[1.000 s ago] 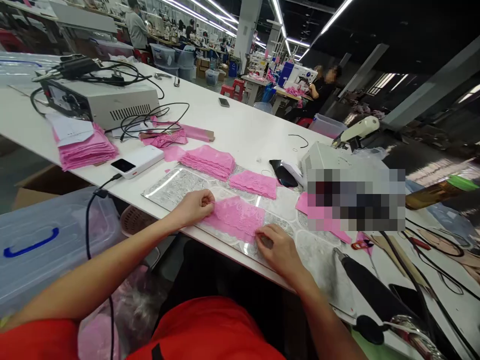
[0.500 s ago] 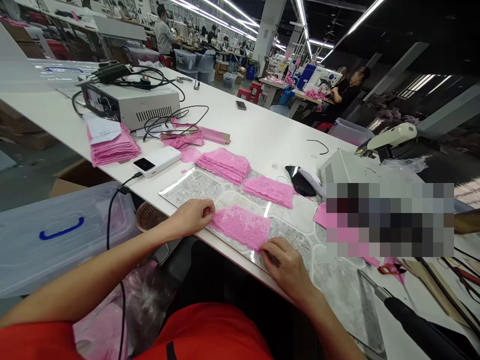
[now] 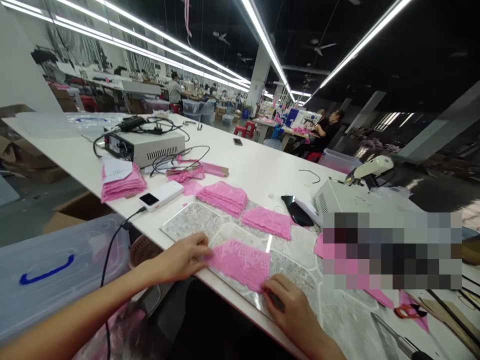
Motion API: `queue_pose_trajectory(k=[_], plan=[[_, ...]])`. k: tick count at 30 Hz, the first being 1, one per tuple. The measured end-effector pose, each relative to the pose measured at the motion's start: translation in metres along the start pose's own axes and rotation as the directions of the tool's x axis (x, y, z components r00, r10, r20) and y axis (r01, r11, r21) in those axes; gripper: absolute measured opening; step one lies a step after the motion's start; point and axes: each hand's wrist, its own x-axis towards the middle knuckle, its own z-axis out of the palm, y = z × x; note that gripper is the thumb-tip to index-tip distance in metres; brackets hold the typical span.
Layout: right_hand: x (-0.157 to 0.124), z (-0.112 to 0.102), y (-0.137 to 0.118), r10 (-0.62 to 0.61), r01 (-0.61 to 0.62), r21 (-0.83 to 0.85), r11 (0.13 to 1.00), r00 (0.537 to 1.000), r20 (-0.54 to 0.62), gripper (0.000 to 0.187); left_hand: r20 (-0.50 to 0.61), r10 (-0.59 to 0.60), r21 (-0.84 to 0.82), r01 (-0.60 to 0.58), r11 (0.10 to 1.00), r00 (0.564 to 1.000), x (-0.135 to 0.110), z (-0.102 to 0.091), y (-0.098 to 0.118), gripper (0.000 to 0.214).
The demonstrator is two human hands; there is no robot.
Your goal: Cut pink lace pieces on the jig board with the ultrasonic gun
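A pink lace piece [image 3: 240, 262] lies flat on a grey stone-patterned board [image 3: 296, 270] at the table's near edge. My left hand [image 3: 187, 255] is closed, thumb and fingertips pinching the lace at its left end. At the lower right corner, my right hand [image 3: 288, 300] has its fingers bent together on the lace edge. Just behind the piece sit a thick stack of pink lace [image 3: 222, 197] and a thinner stack of pink lace [image 3: 266, 222].
A grey control box [image 3: 153, 150] with black cables stands back left. Nearer are a paper-topped pink pile [image 3: 123, 181] and a white power bank [image 3: 165, 195]. To the right lie a black phone-like object [image 3: 297, 211], orange-handled scissors [image 3: 410, 311] and a soldering-iron-like tool [image 3: 393, 337].
My view has tilted upward, so the table and hands appear lower and more ceiling shows. Both hands stay at the same ends of the lace, which lies in about the same place.
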Motion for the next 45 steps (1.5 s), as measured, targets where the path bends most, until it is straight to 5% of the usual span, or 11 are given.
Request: queue_pose_trajectory(k=[8,11,17,21,25,30,33,37,41,45], plan=[[0.025,-0.012,0.013,0.221,-0.237,0.148,0.96,0.969,0.114,0.022,-0.036,0.171,0.01,-0.171,0.985,0.985,0.002,0.014,-0.026,0.025],[0.055,-0.031,0.014,0.315,-0.34,0.217,0.915,0.939,0.14,0.024,0.003,0.062,-0.114,-0.061,0.992,0.998,0.018,0.005,-0.026,0.023],[0.16,-0.043,0.045,0.429,-0.427,0.349,0.834,0.9,0.074,0.026,0.033,-0.221,-0.218,0.223,0.95,0.975,0.107,-0.052,-0.063,0.023],[0.24,-0.042,0.073,0.427,-0.379,0.334,0.863,0.901,-0.08,0.023,-0.122,-0.294,-0.14,0.276,0.951,0.948,0.168,-0.101,-0.092,0.027],[0.281,-0.025,0.085,0.349,-0.277,0.304,0.911,0.913,-0.213,0.02,-0.262,-0.277,-0.007,0.285,0.959,0.925,0.183,-0.122,-0.111,0.033],[0.254,0.019,0.086,0.293,-0.257,0.299,0.919,0.953,-0.081,0.009,-0.196,-0.239,0.151,0.27,0.951,0.951,0.157,-0.104,-0.136,0.031],[0.221,0.027,0.089,0.321,-0.286,0.33,0.899,0.945,-0.055,0.021,-0.195,-0.213,0.207,0.252,0.945,0.957,0.143,-0.094,-0.136,0.026],[0.178,0.008,0.101,0.429,-0.373,0.408,0.833,0.902,-0.052,0.022,-0.182,-0.083,0.228,0.124,0.966,0.98,0.146,-0.072,-0.104,0.024],[0.144,-0.006,0.113,0.521,-0.463,0.502,0.731,0.853,0.027,0.029,0.031,0.107,0.177,-0.111,0.978,0.994,0.166,-0.023,-0.054,0.017],[0.131,-0.003,0.12,0.553,-0.486,0.542,0.686,0.832,0.046,0.035,0.123,0.139,0.172,-0.159,0.972,0.983,0.192,0.015,-0.029,0.021]])
